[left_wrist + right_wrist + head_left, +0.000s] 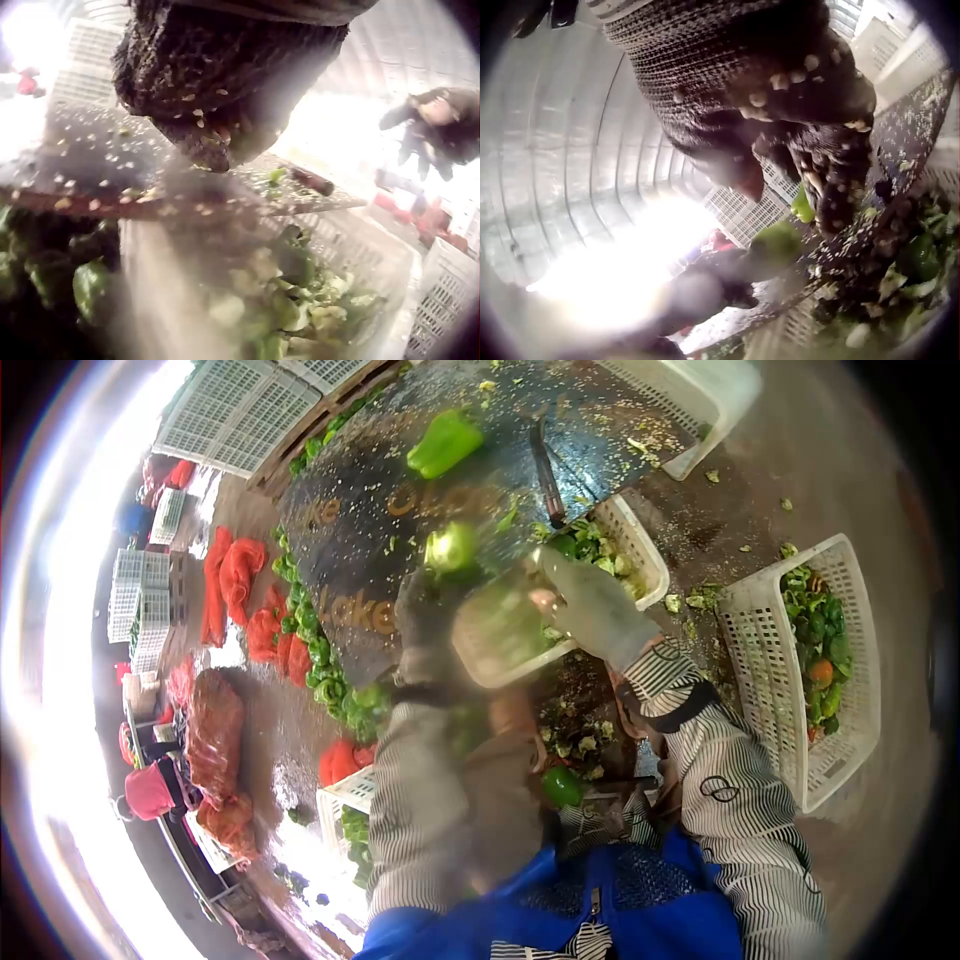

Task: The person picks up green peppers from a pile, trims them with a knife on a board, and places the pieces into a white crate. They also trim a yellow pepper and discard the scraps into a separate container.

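A glossy green bell pepper (450,550) shows at the fingertips of my left hand (425,625), which is gloved and blurred over the dark board (350,565). In the left wrist view the glove's fingers curl downward and hide the pepper. The right wrist view shows the pepper beside that hand's fingers. My right hand (595,605), in a dirty knit glove with a bare thumb tip, hangs over the white basket of trimmings (655,560), fingers loose with nothing between them. Pale seeds stick to the glove. A knife (547,475) and another green pepper (445,445) lie on the board.
On the right stands a white crate (765,670) of peppers and leaves. Green peppers (325,675) heap along the board's left edge. Red net bags (240,575) lie farther left, and white crates (215,415) stack at the back. Trimmings litter the floor.
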`<state>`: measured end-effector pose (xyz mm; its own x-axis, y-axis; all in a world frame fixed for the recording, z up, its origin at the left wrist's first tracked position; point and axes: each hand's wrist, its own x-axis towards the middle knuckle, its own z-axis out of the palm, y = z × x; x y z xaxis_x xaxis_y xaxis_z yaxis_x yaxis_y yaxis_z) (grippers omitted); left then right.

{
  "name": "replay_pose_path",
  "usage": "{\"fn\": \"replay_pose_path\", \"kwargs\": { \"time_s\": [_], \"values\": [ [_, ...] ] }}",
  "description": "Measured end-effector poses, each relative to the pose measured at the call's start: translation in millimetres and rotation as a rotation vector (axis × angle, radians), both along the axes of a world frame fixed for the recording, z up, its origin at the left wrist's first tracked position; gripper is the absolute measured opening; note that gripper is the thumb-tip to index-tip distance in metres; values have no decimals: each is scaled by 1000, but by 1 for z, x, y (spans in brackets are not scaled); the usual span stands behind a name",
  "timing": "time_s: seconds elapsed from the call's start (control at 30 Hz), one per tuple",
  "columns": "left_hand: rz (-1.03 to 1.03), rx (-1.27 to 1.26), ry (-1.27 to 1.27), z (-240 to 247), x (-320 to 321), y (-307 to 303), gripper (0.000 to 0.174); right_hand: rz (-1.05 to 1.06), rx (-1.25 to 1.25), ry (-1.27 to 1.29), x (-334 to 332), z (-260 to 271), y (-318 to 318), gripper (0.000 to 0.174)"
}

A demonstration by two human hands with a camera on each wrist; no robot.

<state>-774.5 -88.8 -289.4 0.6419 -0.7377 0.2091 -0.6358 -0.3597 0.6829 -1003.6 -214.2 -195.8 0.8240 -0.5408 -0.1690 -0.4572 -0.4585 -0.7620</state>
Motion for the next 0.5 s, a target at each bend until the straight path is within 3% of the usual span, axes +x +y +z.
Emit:
{"fn": "replay_pose_path", "kwargs": {
  "time_s": [0.03, 0.1, 0.2, 0.3, 0.33, 0.43, 0.5],
  "values": [
    [-12, -8, 0, 25, -23, -2, 29, -12, -8, 0, 1, -3, 1, 52],
    [-87, -59, -289, 60, -56, -6, 33, -148, 284, -404, 7, -7, 1, 54],
    [-135, -63, -327, 98, -96, -3, 33, -153, 435, -667, 6, -8, 0, 52],
    [-135, -263, -423, 104, -115, 1, 33, -76, 162, -907, 12, -28, -6, 56],
    [-129, -220, -414, 109, -122, 2, 35, -109, 400, -768, 10, -29, -7, 56],
    [-207, -176, -216, 101, -125, 6, 37, -195, 570, -527, 3, -14, -1, 64],
    [-213, -115, -213, 99, -122, 13, 38, -111, 153, -563, 2, -10, 1, 77]
  ]
}}
